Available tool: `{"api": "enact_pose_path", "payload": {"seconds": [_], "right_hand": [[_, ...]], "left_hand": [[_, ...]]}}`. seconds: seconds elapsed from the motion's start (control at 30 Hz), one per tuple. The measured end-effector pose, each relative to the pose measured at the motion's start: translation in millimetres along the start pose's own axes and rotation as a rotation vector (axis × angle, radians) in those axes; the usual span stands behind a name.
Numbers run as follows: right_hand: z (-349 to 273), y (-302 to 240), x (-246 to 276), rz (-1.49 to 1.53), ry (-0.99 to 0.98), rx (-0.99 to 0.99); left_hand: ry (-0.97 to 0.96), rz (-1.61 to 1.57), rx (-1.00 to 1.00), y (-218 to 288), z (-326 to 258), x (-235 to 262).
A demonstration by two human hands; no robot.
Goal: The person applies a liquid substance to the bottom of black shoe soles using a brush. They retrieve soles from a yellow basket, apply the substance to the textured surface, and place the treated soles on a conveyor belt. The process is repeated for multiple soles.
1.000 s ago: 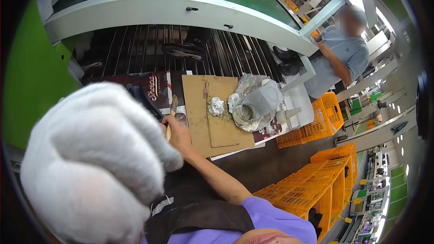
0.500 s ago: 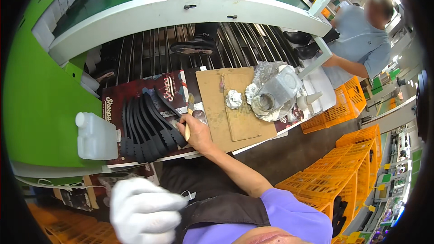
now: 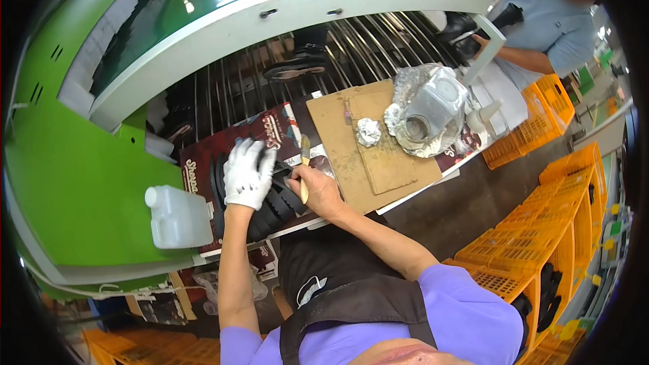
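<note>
My right hand [image 3: 319, 192], bare, is closed around the pale wooden handle of a flat paintbrush [image 3: 305, 152], whose bristles point away from me. My left hand [image 3: 247, 174], in a white knitted glove, lies with outstretched fingers over a row of black curved strips [image 3: 276, 204] that look like shoe soles. It covers much of the row, so whether it grips any strip is hidden. These strips rest on dark red printed cardboard [image 3: 233, 136]. Right of the brush is a stained brown cardboard sheet [image 3: 338, 122] with a crumpled white wad [image 3: 368, 132] on it.
A translucent jug [image 3: 177, 220] stands left of the strips. On the right, a plastic-wrapped clear container [image 3: 439, 98] lies beside a white nozzle bottle [image 3: 483, 116]. Behind are metal rollers [image 3: 365, 44] with a black boot [image 3: 297, 67]. Orange crates [image 3: 514, 223] stand right; a co-worker [image 3: 547, 20] handles boots.
My gloved left hand has moved from near my body forward onto the black strips. My right hand still holds the brush near the strips. The whole view has shifted somewhat.
</note>
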State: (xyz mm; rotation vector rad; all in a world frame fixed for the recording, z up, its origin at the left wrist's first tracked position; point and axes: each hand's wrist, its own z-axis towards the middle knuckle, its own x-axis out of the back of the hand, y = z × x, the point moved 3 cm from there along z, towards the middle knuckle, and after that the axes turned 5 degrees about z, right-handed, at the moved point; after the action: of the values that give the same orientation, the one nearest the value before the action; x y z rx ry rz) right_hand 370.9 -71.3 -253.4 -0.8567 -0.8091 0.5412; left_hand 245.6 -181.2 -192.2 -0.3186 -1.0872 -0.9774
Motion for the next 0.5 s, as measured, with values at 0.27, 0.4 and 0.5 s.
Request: {"api": "enact_pose_path", "payload": {"seconds": [0.27, 0.4, 0.5], "right_hand": [[-2, 6, 3, 0.020, 0.066, 0.003], [-3, 6, 3, 0.035, 0.086, 0.003], [-3, 7, 2, 0.036, 0.093, 0.007]], "left_hand": [[0.064, 0.167, 0.029, -6, -9, -30], [0.046, 0.163, 0.030, -9, -11, -30], [0.029, 0.152, 0.042, -11, -11, -31]]}}
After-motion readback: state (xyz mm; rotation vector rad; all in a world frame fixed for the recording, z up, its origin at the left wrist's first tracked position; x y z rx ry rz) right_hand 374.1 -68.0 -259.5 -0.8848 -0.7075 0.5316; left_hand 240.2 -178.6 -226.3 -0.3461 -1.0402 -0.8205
